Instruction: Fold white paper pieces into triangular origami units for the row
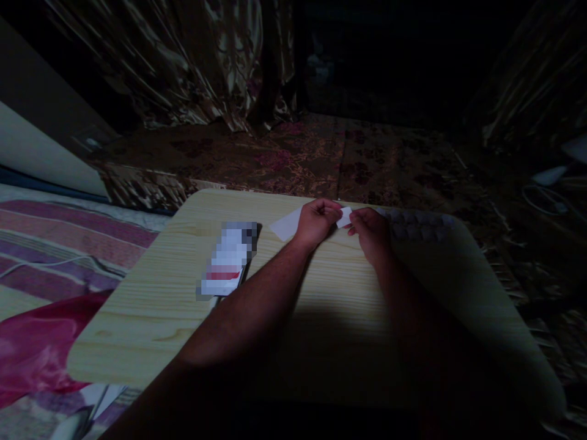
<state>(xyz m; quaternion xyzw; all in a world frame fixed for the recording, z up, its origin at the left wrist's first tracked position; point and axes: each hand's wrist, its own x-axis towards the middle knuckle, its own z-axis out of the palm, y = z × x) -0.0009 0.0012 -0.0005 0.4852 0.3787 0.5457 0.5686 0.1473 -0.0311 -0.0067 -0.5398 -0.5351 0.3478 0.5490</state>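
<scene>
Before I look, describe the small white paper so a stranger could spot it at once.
Find the pale wooden table. Near its far edge, the left hand and right hand pinch a small white paper. Unlike the wider white sheet beside it, it shows between the hands.

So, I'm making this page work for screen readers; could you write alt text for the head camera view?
The left hand and right hand hold a small white piece over a wood-grain table in a dim room. A larger white sheet shows beside the left hand, near a pixelated object; dark rounded things sit by the right.
</scene>
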